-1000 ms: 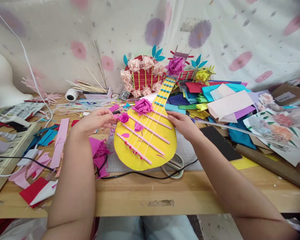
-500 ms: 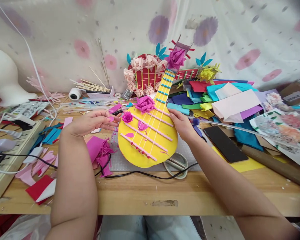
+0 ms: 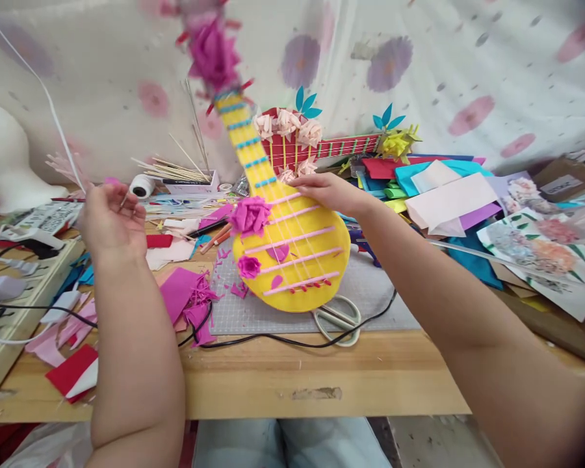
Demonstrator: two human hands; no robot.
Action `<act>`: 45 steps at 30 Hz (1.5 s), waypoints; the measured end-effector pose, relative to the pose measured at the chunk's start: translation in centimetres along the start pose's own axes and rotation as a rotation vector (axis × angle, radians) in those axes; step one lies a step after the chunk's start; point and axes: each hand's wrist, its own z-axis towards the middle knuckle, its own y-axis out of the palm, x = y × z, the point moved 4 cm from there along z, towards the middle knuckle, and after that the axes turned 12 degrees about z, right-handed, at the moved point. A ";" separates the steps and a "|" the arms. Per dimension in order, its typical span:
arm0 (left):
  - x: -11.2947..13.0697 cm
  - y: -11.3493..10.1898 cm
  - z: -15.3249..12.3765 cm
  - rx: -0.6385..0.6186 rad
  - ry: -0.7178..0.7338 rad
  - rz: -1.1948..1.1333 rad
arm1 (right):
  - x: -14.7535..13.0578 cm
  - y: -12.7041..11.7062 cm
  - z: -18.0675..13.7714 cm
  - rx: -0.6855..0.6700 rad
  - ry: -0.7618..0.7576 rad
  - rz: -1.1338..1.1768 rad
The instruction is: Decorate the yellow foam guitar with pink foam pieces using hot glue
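A yellow paper guitar (image 3: 316, 260) stands tilted over the cutting mat, its neck leaning up and left. It bears pink strips, white strings, a large magenta paper rose (image 3: 250, 216) and a smaller magenta flower (image 3: 248, 266). My right hand (image 3: 326, 190) grips the upper right edge of its body, thumb hidden. Off to the left, apart from the guitar, my left hand (image 3: 117, 218) is raised with curled fingers. A small magenta paper piece (image 3: 111, 181) shows at its fingertips, seemingly pinched there. The blurred rose (image 3: 214, 55) sits on the guitar's head.
Scissors (image 3: 338, 318) lie partly under the guitar on the grey cutting mat (image 3: 385, 312), with a black cable (image 3: 273, 338) in front. Magenta scraps (image 3: 182, 292) lie left. Behind stands a red paper guitar (image 3: 346, 148). Coloured paper (image 3: 448, 195) is piled right; a power strip (image 3: 10, 325) is left.
The guitar's neck has swung from leaning right to leaning left. My right hand has shifted up and left along its edge. My left hand has moved left, away from the guitar.
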 end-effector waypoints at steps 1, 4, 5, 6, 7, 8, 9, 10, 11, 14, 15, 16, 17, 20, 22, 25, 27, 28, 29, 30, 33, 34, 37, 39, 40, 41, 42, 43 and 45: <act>0.3 -0.1 -0.1 0.022 0.038 -0.007 | 0.4 0.5 1.4 -0.088 0.012 -0.001; 1.2 0.0 -0.7 0.030 0.120 -0.008 | 1.7 2.3 4.6 -0.325 0.050 -0.006; 1.3 0.2 -1.0 0.015 0.129 0.000 | 2.0 2.9 5.4 -0.383 0.070 -0.016; 1.4 0.4 -1.2 -0.002 0.132 0.008 | 2.3 3.6 6.1 -0.432 0.100 -0.032; 1.4 0.5 -1.4 -0.018 0.133 0.016 | 2.6 4.2 6.6 -0.475 0.137 -0.051; 1.4 0.7 -1.5 -0.034 0.132 0.023 | 2.8 4.9 7.0 -0.517 0.178 -0.073; 1.3 0.9 -1.6 -0.053 0.129 0.030 | 2.9 5.5 7.3 -0.560 0.220 -0.096; 1.1 1.1 -1.7 -0.073 0.127 0.037 | 2.9 6.2 7.6 -0.606 0.253 -0.117; 0.9 1.3 -1.7 -0.097 0.128 0.046 | 2.9 6.8 7.8 -0.655 0.276 -0.135; 0.2 1.9 -2.0 -0.202 0.138 0.077 | 2.9 8.7 8.5 -0.773 0.263 -0.195; 0.0 2.1 -2.1 -0.235 0.138 0.092 | 2.9 9.3 8.8 -0.793 0.241 -0.225; -0.3 2.4 -2.3 -0.264 0.133 0.110 | 3.1 9.8 9.1 -0.807 0.218 -0.259; -0.6 2.6 -2.5 -0.292 0.125 0.136 | 3.2 10.3 9.4 -0.810 0.197 -0.294; -2.0 3.9 -3.6 -0.419 0.101 0.259 | 3.8 11.1 10.1 -0.740 0.162 -0.367; -3.4 5.0 -4.4 -0.531 0.061 0.349 | 4.0 10.7 10.2 -0.617 0.162 -0.393; -5.4 6.2 -5.6 -0.573 0.028 0.414 | 3.3 8.7 9.3 -0.310 0.121 -0.303; -6.4 6.9 -6.4 -0.581 0.045 0.417 | 2.1 6.9 7.4 -0.043 0.059 -0.108; -6.8 7.2 -6.9 -0.598 0.051 0.415 | 1.5 6.0 6.0 0.076 0.035 0.008; -7.2 7.5 -7.3 -0.624 0.054 0.412 | 1.1 5.4 4.4 0.174 0.030 0.111; -7.6 7.7 -7.9 -0.657 0.049 0.410 | 0.7 4.9 2.7 0.251 0.033 0.200; -8.5 8.4 -9.7 -0.769 -0.015 0.389 | -0.1 4.4 -2.2 0.382 0.066 0.415; -8.8 8.5 -10.4 -0.802 -0.051 0.377 | -0.1 4.5 -3.5 0.388 0.087 0.469; -9.4 8.9 -12.2 -0.864 -0.158 0.335 | -0.1 5.2 -6.0 0.357 0.123 0.578; -9.7 9.0 -13.1 -0.871 -0.205 0.311 | 0.0 5.8 -6.7 0.317 0.134 0.644; -9.9 9.1 -13.4 -0.868 -0.215 0.297 | 0.1 6.0 -6.8 0.301 0.136 0.684; -10.0 9.1 -13.5 -0.860 -0.214 0.280 | 0.1 6.3 -6.9 0.291 0.138 0.726; -10.2 9.2 -13.6 -0.847 -0.208 0.263 | 0.2 6.5 -7.0 0.282 0.140 0.766; -10.3 9.2 -13.6 -0.831 -0.200 0.247 | 0.3 6.8 -7.0 0.276 0.141 0.801; -10.6 9.1 -13.6 -0.802 -0.190 0.219 | 0.6 7.2 -7.0 0.275 0.138 0.856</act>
